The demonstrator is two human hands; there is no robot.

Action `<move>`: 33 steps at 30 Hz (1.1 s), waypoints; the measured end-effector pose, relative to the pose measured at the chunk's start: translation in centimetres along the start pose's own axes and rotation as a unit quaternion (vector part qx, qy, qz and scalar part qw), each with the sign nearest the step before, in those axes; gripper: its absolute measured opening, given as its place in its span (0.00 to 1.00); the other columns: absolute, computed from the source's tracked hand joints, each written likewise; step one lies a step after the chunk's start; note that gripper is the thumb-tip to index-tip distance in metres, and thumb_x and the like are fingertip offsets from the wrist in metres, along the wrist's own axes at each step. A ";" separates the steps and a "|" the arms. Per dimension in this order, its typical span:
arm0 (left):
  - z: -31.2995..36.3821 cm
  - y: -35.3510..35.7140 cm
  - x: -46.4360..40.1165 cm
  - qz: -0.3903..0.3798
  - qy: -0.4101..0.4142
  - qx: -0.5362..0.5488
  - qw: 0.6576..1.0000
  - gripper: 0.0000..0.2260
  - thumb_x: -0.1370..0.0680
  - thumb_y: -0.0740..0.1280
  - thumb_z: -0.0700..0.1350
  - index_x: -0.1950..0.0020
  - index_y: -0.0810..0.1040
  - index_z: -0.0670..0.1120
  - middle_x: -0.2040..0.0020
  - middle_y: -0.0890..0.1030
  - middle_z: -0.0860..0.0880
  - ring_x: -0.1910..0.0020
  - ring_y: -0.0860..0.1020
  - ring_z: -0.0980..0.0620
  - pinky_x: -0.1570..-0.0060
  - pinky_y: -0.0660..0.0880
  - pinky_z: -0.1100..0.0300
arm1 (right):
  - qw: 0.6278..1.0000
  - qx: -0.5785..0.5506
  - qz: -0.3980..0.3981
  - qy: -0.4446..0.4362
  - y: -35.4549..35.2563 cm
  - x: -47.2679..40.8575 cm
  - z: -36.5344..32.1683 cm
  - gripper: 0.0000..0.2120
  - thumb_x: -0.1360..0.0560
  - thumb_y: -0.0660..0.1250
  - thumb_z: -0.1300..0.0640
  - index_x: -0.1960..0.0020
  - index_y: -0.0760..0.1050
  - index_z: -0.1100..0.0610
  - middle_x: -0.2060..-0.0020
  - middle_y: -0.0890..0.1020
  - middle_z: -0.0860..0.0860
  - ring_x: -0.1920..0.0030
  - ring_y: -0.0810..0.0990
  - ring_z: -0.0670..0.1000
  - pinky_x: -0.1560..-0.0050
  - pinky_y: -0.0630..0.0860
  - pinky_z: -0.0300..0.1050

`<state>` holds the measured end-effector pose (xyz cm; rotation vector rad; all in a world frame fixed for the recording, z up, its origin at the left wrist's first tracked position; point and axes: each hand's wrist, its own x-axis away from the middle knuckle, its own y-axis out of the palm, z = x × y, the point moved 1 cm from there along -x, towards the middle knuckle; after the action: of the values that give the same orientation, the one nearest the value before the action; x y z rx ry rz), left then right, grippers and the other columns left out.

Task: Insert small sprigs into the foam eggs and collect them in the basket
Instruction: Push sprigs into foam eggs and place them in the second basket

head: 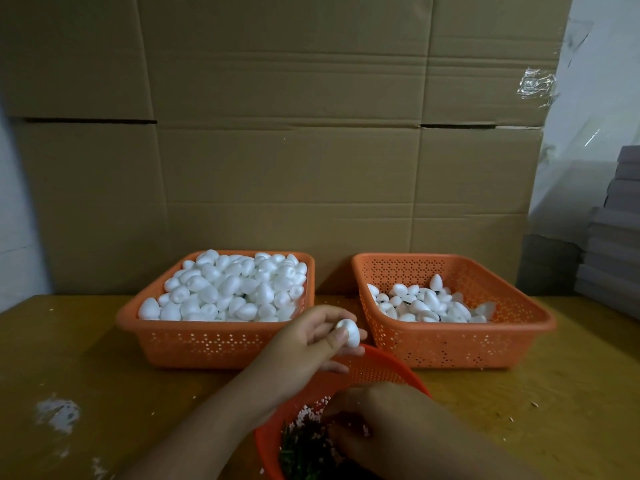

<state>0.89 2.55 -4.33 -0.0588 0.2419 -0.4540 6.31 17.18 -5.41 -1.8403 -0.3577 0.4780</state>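
My left hand (304, 344) pinches one white foam egg (349, 332) between thumb and fingers, above the far rim of a round orange strainer bowl (388, 370). My right hand (377, 427) reaches down inside that bowl among green sprigs (294, 448) and pale crumbs; its fingertips curl into the pile, and whether they hold a sprig is hidden. A left orange basket (214, 344) is heaped with plain foam eggs (225, 289). The right orange basket (450, 344) holds a smaller layer of eggs (426, 304), some with dark bits showing.
Both baskets stand on a yellow wooden table (104, 375) against a wall of cardboard sheets (277, 133). White foam crumbs (57, 414) lie on the table's left. Stacked grey boxes (616, 244) stand at the right edge.
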 end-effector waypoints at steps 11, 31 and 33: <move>-0.6 -0.5 -0.3 0.035 0.050 -0.113 0.992 0.14 0.28 0.74 0.36 0.50 0.81 0.54 0.47 0.83 0.57 0.45 0.79 0.60 0.43 0.73 0.63 | 1.000 -0.012 0.010 -0.015 0.2 -0.1 0.4 0.15 0.23 0.62 0.47 0.38 0.75 0.40 0.43 0.81 0.40 0.45 0.78 0.40 0.45 0.74 0.35; -0.3 0.5 0.2 0.065 0.154 -0.377 0.911 0.19 0.30 0.62 0.69 0.50 0.79 0.60 0.54 0.79 0.61 0.51 0.77 0.63 0.52 0.75 0.60 | 0.999 0.009 0.034 -0.039 0.8 -0.3 0.7 0.17 0.25 0.61 0.47 0.37 0.77 0.42 0.36 0.76 0.40 0.39 0.75 0.39 0.41 0.71 0.36; -0.3 0.5 0.3 0.065 0.155 -0.387 0.907 0.18 0.30 0.62 0.69 0.48 0.78 0.61 0.52 0.78 0.62 0.51 0.77 0.63 0.54 0.74 0.63 | 0.999 0.012 0.036 -0.039 0.8 -0.2 0.7 0.17 0.25 0.61 0.47 0.37 0.77 0.41 0.37 0.77 0.40 0.40 0.75 0.40 0.42 0.71 0.34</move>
<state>1.27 2.91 -4.78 -0.7514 0.7275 -0.2065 5.76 17.44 -6.31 -1.8196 -0.3369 0.6022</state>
